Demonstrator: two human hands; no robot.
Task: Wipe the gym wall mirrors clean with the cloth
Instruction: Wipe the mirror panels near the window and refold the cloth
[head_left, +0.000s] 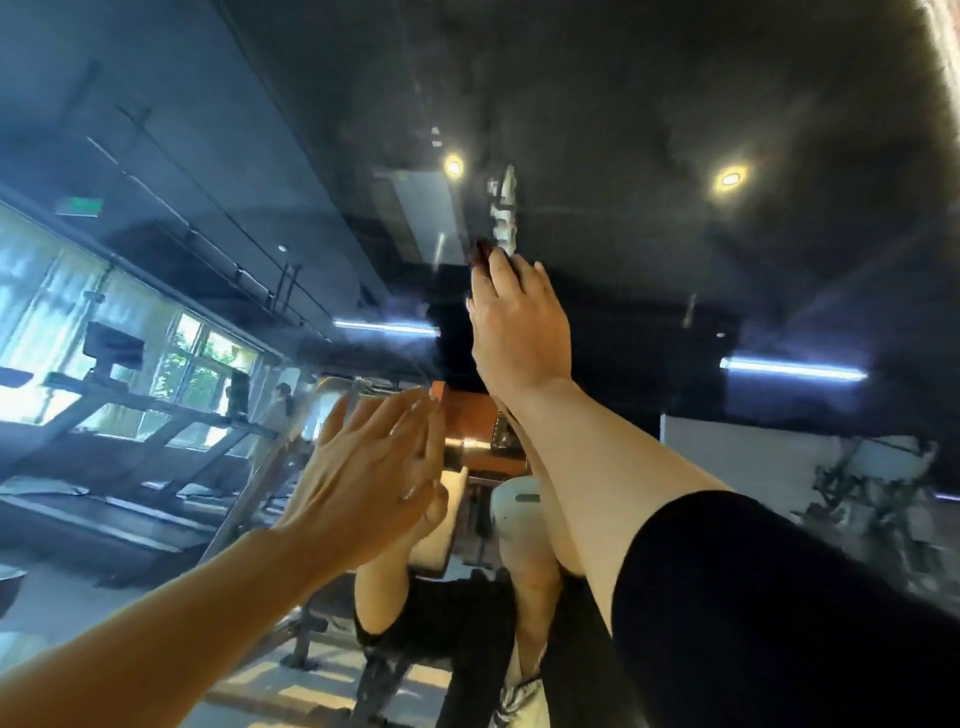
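At about nine o'clock in the head view, treadmills and bright windows are seen reflected in the wall mirror, whose glass fills nearly the whole view. Nearer the centre, at roughly seven o'clock, the left hand is laid flat against the glass with its fingers straight and spread, nothing being held, and its reflection meets it fingertip to fingertip. At twelve o'clock from that hand, the right hand is raised high on the mirror, its fingers extended and pressed forward over a dark reddish cloth, only a small edge of which is shown past the fingertips; whether the thumb is hooked round the cloth cannot be told, since most of it is hidden behind the hand. The cloth is judged to be soft, light and limp, so it is best kept bunched under the flat of the palm and fingers, because a loose corner would be expected to slip free on smooth glass. The mirror is taken to be rigid, slick and breakable, so even, moderate pressure is called for, with the bracing hand kept flat. At about three o'clock, a ceiling strip light is reflected, and a black sleeve covers the right upper arm at five o'clock.
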